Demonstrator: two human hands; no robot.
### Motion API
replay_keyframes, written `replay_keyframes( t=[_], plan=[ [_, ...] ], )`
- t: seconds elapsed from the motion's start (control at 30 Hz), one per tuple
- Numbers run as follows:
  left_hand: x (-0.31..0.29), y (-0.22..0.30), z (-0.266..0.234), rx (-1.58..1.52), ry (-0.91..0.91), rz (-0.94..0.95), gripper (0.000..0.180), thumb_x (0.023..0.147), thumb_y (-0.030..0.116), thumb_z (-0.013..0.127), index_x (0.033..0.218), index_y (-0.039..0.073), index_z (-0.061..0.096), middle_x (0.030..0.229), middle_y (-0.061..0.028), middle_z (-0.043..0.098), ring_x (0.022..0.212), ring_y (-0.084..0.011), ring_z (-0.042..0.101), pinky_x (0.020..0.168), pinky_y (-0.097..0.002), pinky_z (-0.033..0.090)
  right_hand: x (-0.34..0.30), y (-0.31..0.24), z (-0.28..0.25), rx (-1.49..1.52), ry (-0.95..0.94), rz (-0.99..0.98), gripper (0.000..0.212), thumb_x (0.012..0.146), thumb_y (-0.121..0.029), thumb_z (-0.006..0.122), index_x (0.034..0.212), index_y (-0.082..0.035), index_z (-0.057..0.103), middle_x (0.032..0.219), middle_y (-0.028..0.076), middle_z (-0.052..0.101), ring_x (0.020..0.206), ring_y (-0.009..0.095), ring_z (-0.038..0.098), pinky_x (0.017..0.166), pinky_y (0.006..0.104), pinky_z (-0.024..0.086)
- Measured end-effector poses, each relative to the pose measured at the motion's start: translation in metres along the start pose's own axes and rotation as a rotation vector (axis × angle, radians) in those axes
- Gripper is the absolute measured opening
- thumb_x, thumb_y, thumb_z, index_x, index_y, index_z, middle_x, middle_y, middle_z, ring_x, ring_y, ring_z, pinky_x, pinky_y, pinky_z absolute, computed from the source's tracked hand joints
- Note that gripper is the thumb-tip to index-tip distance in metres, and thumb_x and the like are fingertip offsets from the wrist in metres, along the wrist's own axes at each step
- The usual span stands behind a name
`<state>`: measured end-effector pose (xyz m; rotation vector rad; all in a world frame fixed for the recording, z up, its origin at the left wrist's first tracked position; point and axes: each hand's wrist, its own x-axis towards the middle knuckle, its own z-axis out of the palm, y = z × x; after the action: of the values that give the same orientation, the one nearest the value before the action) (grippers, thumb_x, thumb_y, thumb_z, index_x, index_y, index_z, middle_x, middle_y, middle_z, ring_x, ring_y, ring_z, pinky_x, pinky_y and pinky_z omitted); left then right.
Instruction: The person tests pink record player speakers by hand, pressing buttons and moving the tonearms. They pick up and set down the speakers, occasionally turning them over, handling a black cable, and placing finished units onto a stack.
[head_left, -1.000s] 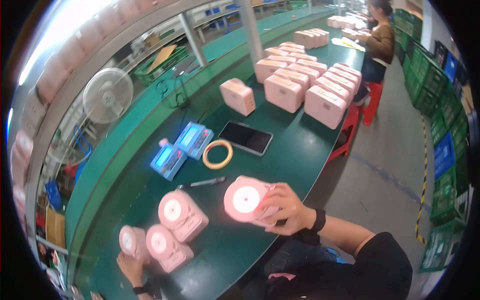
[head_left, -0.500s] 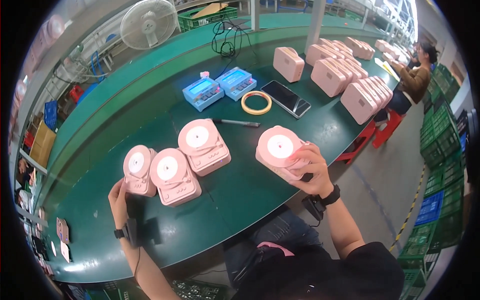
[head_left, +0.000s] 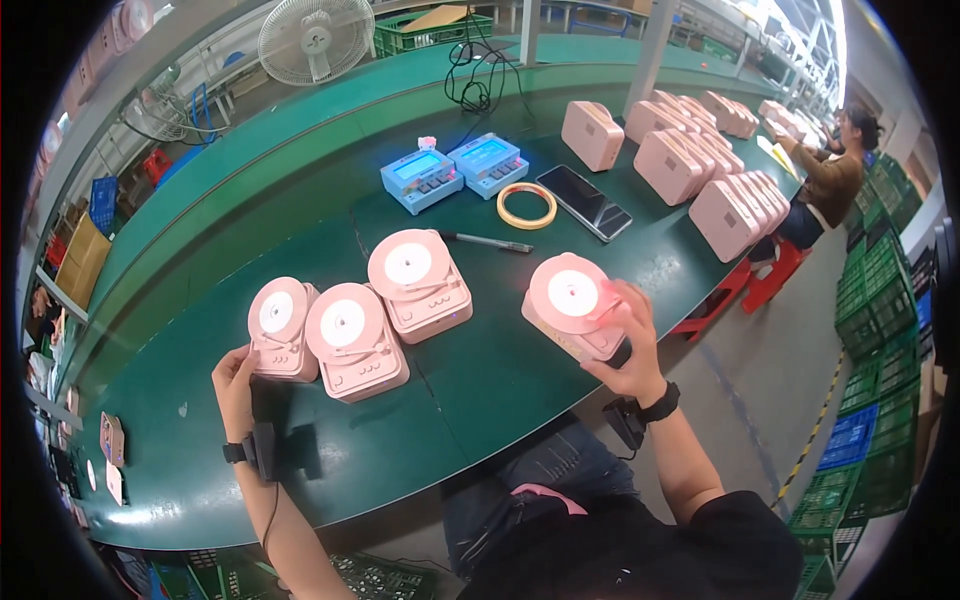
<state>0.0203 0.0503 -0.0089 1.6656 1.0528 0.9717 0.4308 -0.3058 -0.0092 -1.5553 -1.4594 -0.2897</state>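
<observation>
Step in hand, my read: handling two pink boxes at once, one per hand. Right hand (head_left: 643, 358) is on the right box (head_left: 570, 293), on the near side of the tape (head_left: 526, 225) and slightly right of it, apart from the other boxes. Left hand (head_left: 235, 400) is at the left box (head_left: 281, 320), well left of the tape and also on its near side.

Next move, judging by the pose: any lift or shift on the right would call for thumb and fingers square on opposite sides. Left probably wants only a light steadying touch; the middle box (head_left: 345, 330) is right alongside and could get bumped.

Grip, right: part-spread, thumb low by the near corner, fingers over the right edge with a red glow on them. Looks like contact; can't confirm a firm hold, or whether the box is off the table (head_left: 480, 400).

Grip, left: thumb and fingers slightly parted at the outer side. Contact likely; pinching or just resting, can't make out.

Around the tape: pen (head_left: 490, 241) near side and left, phone (head_left: 585, 203) just right, blue meters (head_left: 422, 185) to the left and beyond. Back box (head_left: 408, 275) is left and nearer, small purple light on its front.
</observation>
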Motion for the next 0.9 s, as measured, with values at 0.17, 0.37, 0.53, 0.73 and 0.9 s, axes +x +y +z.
replay_keyframes(
  t=[0.17,0.37,0.53,0.73,0.9],
  plan=[
    [-0.003,0.004,0.003,-0.029,0.027,-0.031,0.023,0.088,0.013,0.063,0.1,-0.006,0.065,0.085,-0.0023,0.064,0.074,-0.0059,0.054,0.066,-0.019,0.041,0.023,-0.022,0.002,-0.229,-0.069,0.232,0.072,0.058,-0.03,0.082,0.122,-0.009,0.054,0.136,0.016,0.045,0.122,0.037,0.043,0.106,0.0488,0.028],
    [-0.004,0.006,0.002,-0.04,0.002,-0.033,0.022,0.088,0.013,0.063,0.1,-0.006,0.064,0.087,-0.0033,0.065,0.075,-0.0067,0.056,0.067,-0.0192,0.042,0.048,-0.017,0.008,-0.301,-0.247,0.179,0.084,0.058,-0.032,0.083,0.13,-0.007,0.048,0.136,0.016,0.044,0.123,0.035,0.042,0.102,0.0456,0.032],
    [-0.003,0.006,0.004,-0.062,-0.005,-0.041,0.022,0.088,0.013,0.063,0.1,-0.006,0.064,0.087,-0.0034,0.065,0.075,-0.0069,0.056,0.068,-0.0194,0.042,0.051,-0.021,0.012,-0.32,-0.229,0.304,0.086,0.057,-0.031,0.083,0.131,-0.007,0.047,0.134,0.014,0.046,0.119,0.034,0.045,0.099,0.0448,0.035],
    [0.001,0.002,0.001,-0.052,0.018,-0.043,0.021,0.088,0.013,0.063,0.1,-0.005,0.064,0.087,-0.003,0.064,0.075,-0.0067,0.056,0.068,-0.0191,0.042,0.046,-0.015,0.016,-0.394,-0.132,0.189,0.087,0.053,-0.033,0.085,0.128,-0.006,0.049,0.124,0.014,0.051,0.11,0.034,0.049,0.096,0.0438,0.038],
    [-0.001,0.004,0.003,-0.019,0.027,-0.044,0.021,0.088,0.013,0.063,0.099,-0.005,0.064,0.086,-0.0024,0.064,0.075,-0.0065,0.055,0.068,-0.0189,0.041,0.047,-0.011,0.016,-0.309,-0.124,0.251,0.084,0.055,-0.034,0.084,0.126,-0.005,0.05,0.122,0.015,0.052,0.108,0.035,0.05,0.094,0.0444,0.039]
  ],
)
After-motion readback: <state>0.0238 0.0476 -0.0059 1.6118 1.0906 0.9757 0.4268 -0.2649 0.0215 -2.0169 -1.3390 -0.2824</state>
